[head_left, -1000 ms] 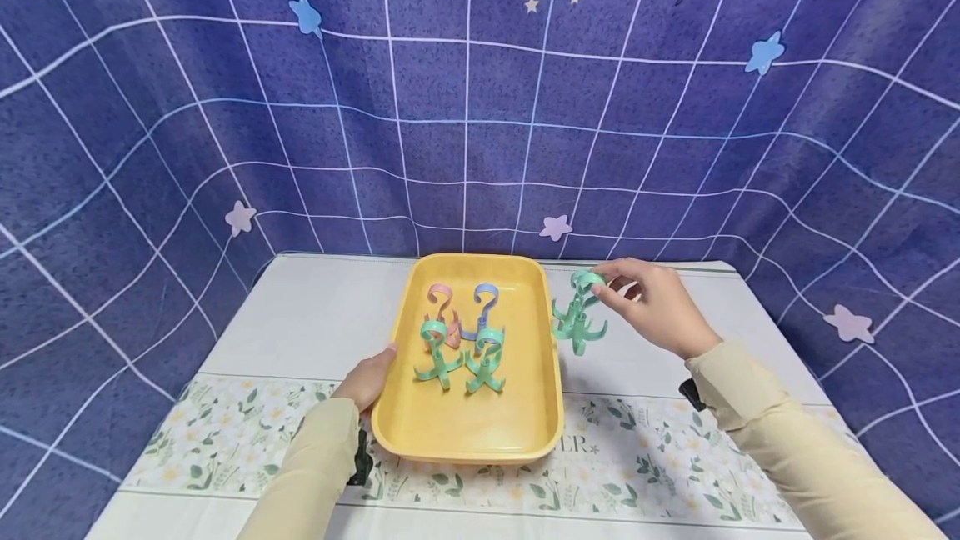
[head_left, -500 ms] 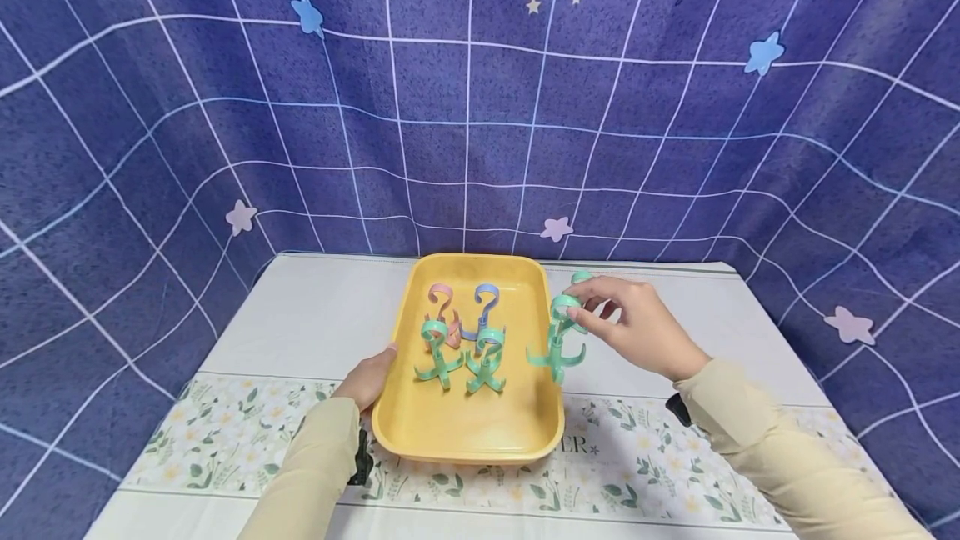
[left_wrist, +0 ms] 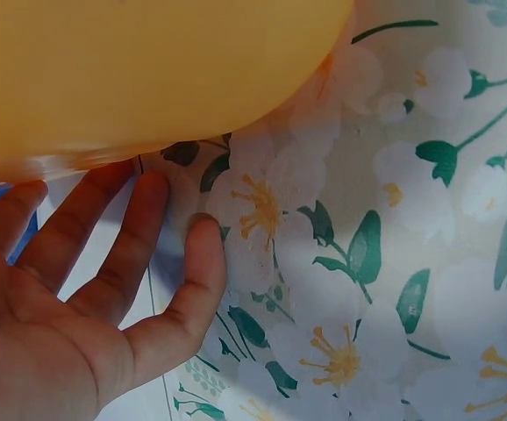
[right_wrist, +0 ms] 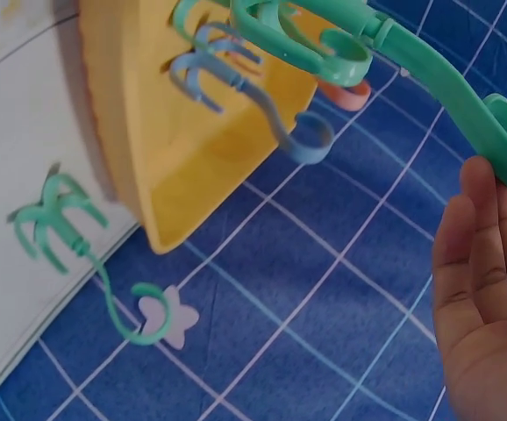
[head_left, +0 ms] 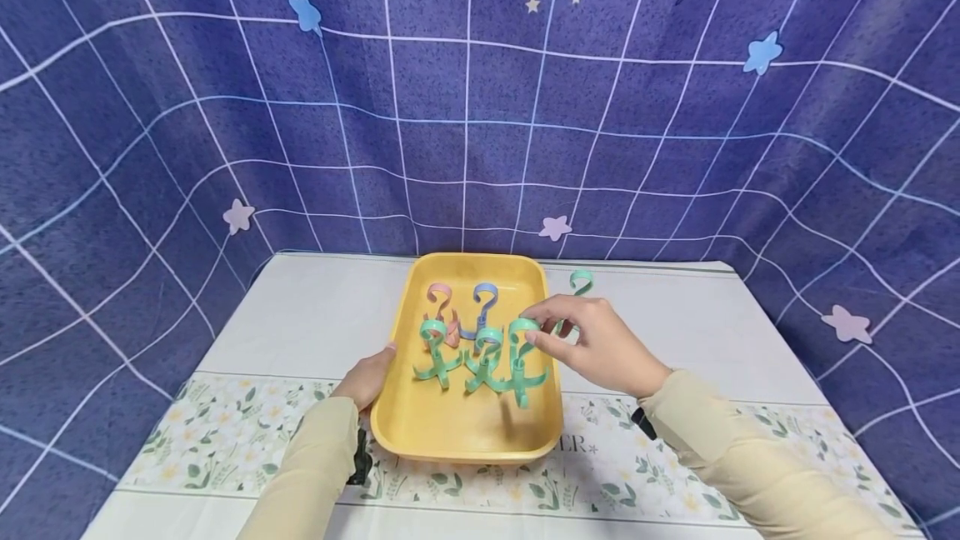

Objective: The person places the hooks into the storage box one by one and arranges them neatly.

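Note:
My right hand (head_left: 600,344) pinches a green rotating hook hanger (head_left: 520,377) by its curved top, its prongs over the right part of the yellow tray (head_left: 468,438). In the right wrist view, fingertips touch the hook end of this green hanger (right_wrist: 446,83). My left hand (head_left: 367,377) holds the tray's left rim; the left wrist view shows its fingers (left_wrist: 117,254) against the underside, thumb hidden. Inside the tray stand two green hangers (head_left: 438,365) (head_left: 485,373), a pink hanger (head_left: 440,294) and a blue hanger (head_left: 486,298).
Another green hanger (right_wrist: 60,224) stands on the table, right of the tray and partly behind my right hand in the head view. A white, flower-printed cloth (head_left: 247,432) covers the table. A blue gridded curtain (head_left: 465,148) rises behind and at both sides.
My right hand has carried the green hanger leftward from beside the tray to above its right part. The other green hanger outside the tray has come into clearer sight. My left hand stays put.

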Action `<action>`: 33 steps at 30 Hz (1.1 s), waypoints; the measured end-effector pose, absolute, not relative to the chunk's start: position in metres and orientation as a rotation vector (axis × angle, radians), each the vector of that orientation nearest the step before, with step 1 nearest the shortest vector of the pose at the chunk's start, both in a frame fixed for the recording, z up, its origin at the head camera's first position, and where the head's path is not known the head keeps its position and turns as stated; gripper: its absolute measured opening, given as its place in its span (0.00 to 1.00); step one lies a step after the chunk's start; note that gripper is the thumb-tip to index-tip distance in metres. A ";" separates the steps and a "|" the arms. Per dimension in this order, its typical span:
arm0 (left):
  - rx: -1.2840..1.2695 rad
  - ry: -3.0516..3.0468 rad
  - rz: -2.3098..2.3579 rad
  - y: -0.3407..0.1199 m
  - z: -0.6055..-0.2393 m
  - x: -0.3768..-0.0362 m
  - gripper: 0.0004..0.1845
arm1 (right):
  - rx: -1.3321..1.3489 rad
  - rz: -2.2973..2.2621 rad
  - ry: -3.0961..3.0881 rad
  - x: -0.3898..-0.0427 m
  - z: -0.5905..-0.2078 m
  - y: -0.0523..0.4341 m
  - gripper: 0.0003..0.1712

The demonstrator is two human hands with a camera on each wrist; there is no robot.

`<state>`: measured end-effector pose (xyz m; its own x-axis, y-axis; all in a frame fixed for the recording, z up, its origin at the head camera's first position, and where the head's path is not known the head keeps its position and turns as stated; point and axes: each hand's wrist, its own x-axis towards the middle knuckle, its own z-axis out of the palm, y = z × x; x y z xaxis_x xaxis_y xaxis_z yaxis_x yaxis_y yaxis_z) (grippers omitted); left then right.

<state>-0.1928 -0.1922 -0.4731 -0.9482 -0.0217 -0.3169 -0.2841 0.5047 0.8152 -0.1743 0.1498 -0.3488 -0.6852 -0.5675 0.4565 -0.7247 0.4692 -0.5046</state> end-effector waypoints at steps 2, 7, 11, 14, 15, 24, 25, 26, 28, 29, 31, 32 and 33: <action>-0.265 2.487 1.414 -0.193 -0.473 -0.193 0.37 | 1.129 1.025 -2.494 -0.174 -0.350 0.145 0.12; -0.268 2.476 1.423 -0.193 -0.473 -0.193 0.37 | 1.136 1.070 -2.516 -0.172 -0.352 0.135 0.12; -0.263 2.475 1.429 -0.193 -0.472 -0.192 0.37 | 1.136 1.098 -2.541 -0.171 -0.355 0.126 0.13; -0.263 2.472 1.438 -0.192 -0.471 -0.192 0.38 | 1.137 1.097 -2.545 -0.171 -0.357 0.119 0.13; -0.267 2.469 1.439 -0.192 -0.471 -0.192 0.38 | 1.136 1.096 -2.544 -0.171 -0.358 0.117 0.13; -0.268 2.469 1.428 -0.193 -0.471 -0.192 0.39 | 1.182 1.103 -2.513 -0.171 -0.370 0.096 0.12; -0.272 2.473 1.419 -0.193 -0.471 -0.192 0.39 | 1.192 1.115 -2.508 -0.171 -0.371 0.093 0.11; -0.276 2.476 1.413 -0.193 -0.471 -0.192 0.39 | 1.201 1.122 -2.503 -0.171 -0.372 0.091 0.11; -0.277 2.482 1.405 -0.193 -0.472 -0.193 0.39 | 1.218 1.142 -2.494 -0.172 -0.374 0.087 0.11; -0.277 2.482 1.404 -0.193 -0.472 -0.193 0.39 | 1.226 1.156 -2.488 -0.172 -0.375 0.085 0.10; -0.280 2.483 1.404 -0.193 -0.472 -0.193 0.38 | 1.236 1.168 -2.476 -0.172 -0.377 0.081 0.10; -0.276 2.482 1.407 -0.193 -0.472 -0.193 0.38 | 1.238 1.170 -2.471 -0.172 -0.378 0.079 0.10; -0.273 2.481 1.409 -0.193 -0.472 -0.193 0.38 | 1.236 1.173 -2.471 -0.172 -0.379 0.078 0.10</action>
<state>-0.1930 -0.1930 -0.4716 -0.9446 -0.0286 -0.3269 -0.2954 0.5079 0.8092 -0.1723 0.0778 -0.3786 -0.6526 -0.6204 0.4350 -0.7292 0.3583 -0.5829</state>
